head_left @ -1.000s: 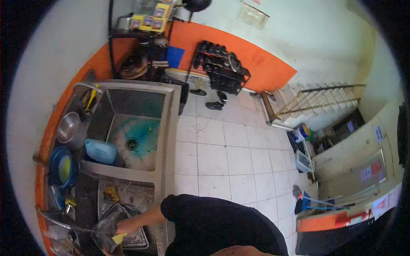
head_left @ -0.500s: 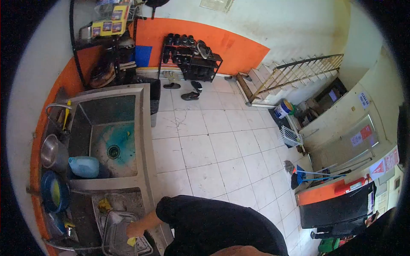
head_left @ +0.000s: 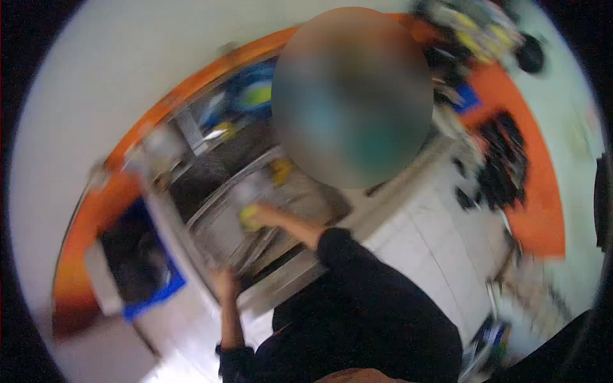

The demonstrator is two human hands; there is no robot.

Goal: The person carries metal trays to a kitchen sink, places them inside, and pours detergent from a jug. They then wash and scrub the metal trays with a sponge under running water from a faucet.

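Blurred throughout, hidden at upper centre. Clasping small yellow sponge (head_left: pixel 249 218) in fingers of right hand (head_left: pixel 265 216), left of centre, over greyish rectangular tray (head_left: pixel 217 226) slanting toward upper right; cannot tell sponge's long axis or grip of left hand (head_left: pixel 223 282).

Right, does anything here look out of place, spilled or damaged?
Dark shoes seem to lie loose on the floor, off the shoe rack: untidy. Nothing stands out around the right hand and its yellow sponge. Motion smears the view and a round blur hides part of the sink, so a spill there couldn't be seen.
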